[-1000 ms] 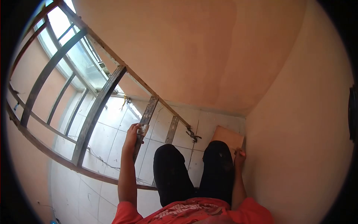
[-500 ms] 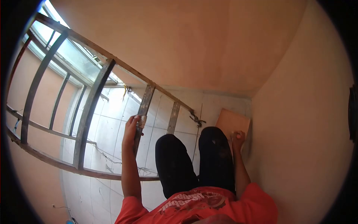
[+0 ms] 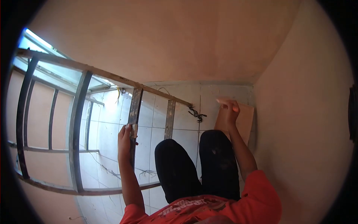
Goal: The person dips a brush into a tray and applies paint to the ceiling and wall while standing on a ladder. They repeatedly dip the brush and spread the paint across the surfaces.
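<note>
A ladder of worn, stained wood or metal slants across the left side, its broad rungs facing me. My left hand is closed round one of these rungs, the fingers behind a pale scuffed patch and a fingertip showing on the far side. My right hand is raised beyond my right knee, above a flat brown board on the floor. Its fingers are bent leftward and smeared by motion, so I cannot tell whether it holds anything.
Dark cord is tied at the ladder's near end. White floor tiles lie under my knees. Plain walls stand ahead and to the right. A bright window is at the upper left, and loose wires lie behind the ladder.
My right hand has risen forward and left from beside my knee. My left hand stays on the rung, while the view has turned, shifting the ladder lower and left.
</note>
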